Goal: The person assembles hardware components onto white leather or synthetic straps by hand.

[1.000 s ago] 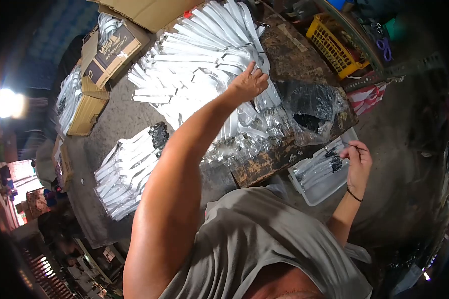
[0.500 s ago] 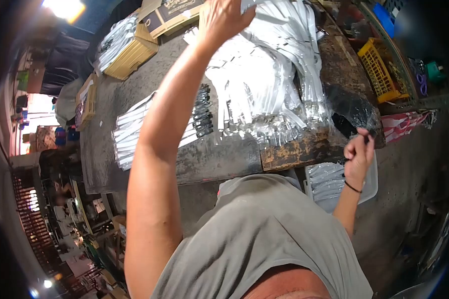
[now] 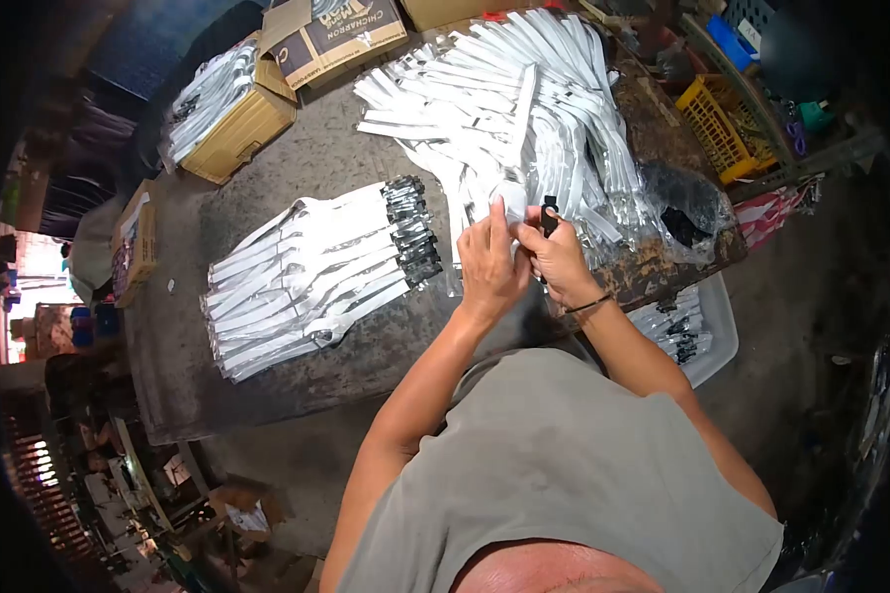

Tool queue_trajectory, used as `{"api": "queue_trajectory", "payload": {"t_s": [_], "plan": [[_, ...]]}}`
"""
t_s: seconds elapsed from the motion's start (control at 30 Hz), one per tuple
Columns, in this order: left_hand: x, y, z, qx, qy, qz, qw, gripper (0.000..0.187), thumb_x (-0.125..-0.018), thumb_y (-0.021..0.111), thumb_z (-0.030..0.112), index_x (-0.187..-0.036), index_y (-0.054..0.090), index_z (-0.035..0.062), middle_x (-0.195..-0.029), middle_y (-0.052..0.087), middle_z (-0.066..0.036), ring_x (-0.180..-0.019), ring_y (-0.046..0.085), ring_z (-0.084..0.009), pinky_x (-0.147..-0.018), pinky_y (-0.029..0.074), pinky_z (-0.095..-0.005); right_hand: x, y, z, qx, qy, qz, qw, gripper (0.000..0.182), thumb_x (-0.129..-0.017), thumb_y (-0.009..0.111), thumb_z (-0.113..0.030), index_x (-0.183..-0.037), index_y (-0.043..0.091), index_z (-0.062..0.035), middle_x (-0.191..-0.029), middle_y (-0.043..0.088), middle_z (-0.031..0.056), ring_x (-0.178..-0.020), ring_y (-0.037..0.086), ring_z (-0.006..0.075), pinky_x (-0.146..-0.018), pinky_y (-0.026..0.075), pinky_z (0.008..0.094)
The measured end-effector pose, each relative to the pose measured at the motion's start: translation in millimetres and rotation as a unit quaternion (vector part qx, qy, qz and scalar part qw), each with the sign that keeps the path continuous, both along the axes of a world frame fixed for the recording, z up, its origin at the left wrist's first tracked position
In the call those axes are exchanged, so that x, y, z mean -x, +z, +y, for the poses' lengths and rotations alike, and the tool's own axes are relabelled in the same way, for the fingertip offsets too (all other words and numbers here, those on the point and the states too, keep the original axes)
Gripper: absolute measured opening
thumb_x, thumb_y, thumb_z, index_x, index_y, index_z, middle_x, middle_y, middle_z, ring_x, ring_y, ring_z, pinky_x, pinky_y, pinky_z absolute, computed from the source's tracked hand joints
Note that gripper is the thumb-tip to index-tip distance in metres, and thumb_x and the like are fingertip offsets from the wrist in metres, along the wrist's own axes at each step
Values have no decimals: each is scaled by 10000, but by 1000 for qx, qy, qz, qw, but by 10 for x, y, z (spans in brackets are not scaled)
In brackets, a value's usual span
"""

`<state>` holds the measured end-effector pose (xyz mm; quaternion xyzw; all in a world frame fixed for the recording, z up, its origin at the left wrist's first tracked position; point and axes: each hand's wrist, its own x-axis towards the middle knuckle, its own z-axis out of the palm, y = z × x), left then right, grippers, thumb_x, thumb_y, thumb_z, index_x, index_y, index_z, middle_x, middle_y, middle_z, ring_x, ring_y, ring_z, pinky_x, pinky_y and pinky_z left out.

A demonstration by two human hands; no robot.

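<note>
Pinching a white strap [image 3: 523, 124], the left hand [image 3: 492, 265] sits just beside the right hand [image 3: 562, 265], curled round a black clip [image 3: 550, 210].

One clip [image 3: 549, 205], one strap [image 3: 510, 190] at my fingers [image 3: 495, 232]

My left hand [image 3: 492, 269] and right hand [image 3: 566, 262] make two. I count one big heap [image 3: 559, 104] of straps just beyond my fingers, one small heap [image 3: 307, 282] left of them: two heaps. Right of them: one bag [image 3: 707, 201], one basket [image 3: 705, 117], one tub [image 3: 725, 331]. Farther left: at least three boxes [image 3: 247, 136].
</note>
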<state>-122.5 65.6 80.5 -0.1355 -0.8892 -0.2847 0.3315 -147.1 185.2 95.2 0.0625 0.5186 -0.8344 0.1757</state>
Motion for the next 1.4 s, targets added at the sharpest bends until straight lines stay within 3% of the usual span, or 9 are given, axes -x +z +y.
{"api": "queue_trajectory", "payload": {"t_s": [0.17,0.3,0.53,0.63,0.73,0.97,1.13,1.23,1.4], "plan": [[21,56,-303,-329,-157,-159,917,807,-823,673,157,-1459,212,-30,-1360,397,-195,-1152,510,-264,-939,464,-381,-49,1,2,-95,-18,151,984,102,-882,640,-78,-959,628,-14,-840,609,-22,-753,541,59,-704,437,205],[428,370,-303,-639,-286,-345,625,540,-961,563,260,-1376,346,-9,-1172,594,-172,-1004,620,-246,-896,515,-389,-93,141,45,-152,27,181,971,129,-870,627,-50,-983,623,10,-882,611,-26,-816,535,58,-743,442,224],[560,506,-215,-610,-323,-328,645,384,-971,542,209,-1270,445,-12,-1060,630,-163,-946,631,-229,-803,561,-377,-77,127,70,-193,9,177,965,188,-867,631,-71,-1033,597,10,-922,603,-4,-848,532,67,-767,444,236],[564,455,-243,-665,-314,-321,597,346,-973,537,192,-1244,456,-6,-1050,627,-154,-946,632,-222,-813,556,-367,-157,216,-102,-176,-37,199,963,240,-867,636,-87,-1080,573,3,-947,606,7,-853,541,71,-779,450,238],[544,456,-254,-685,-276,-311,598,330,-975,531,177,-1241,453,-2,-1055,624,-152,-954,633,-221,-826,550,-360,-206,-11,-106,-195,4,217,957,262,-873,635,-86,-1110,554,-6,-966,607,9,-856,547,75,-789,456,240],[451,387,-241,-654,-280,-291,639,333,-980,509,166,-1262,444,0,-1064,627,-140,-945,636,-209,-842,544,-350,-216,-184,-109,-152,-32,134,979,51,-890,630,-87,-874,608,-45,-814,551,-57,-738,480,46,-665,403,220],[300,324,-277,-625,-286,-331,646,283,-988,496,178,-1205,514,-2,-1038,640,-106,-897,614,-144,-821,530,-311,-228,-23,-173,-133,-46,159,977,56,-893,614,-78,-852,587,-51,-804,536,-61,-731,472,38,-656,400,208],[292,149,-297,-549,-319,-335,696,261,-993,492,200,-1132,571,-7,-1008,650,-75,-868,593,-103,-787,505,-269,-214,-124,-179,-111,-51,163,979,58,-892,613,-77,-857,583,-43,-805,539,-55,-738,479,40,-669,411,210],[217,227,-315,-569,-282,-371,678,272,-991,479,205,-1053,597,-32,-938,647,-54,-844,578,-88,-760,479,-242,-211,-141,-113,-174,-21,194,965,102,-887,636,-109,-870,609,-12,-839,579,-33,-774,508,48,-711,438,220]]}}
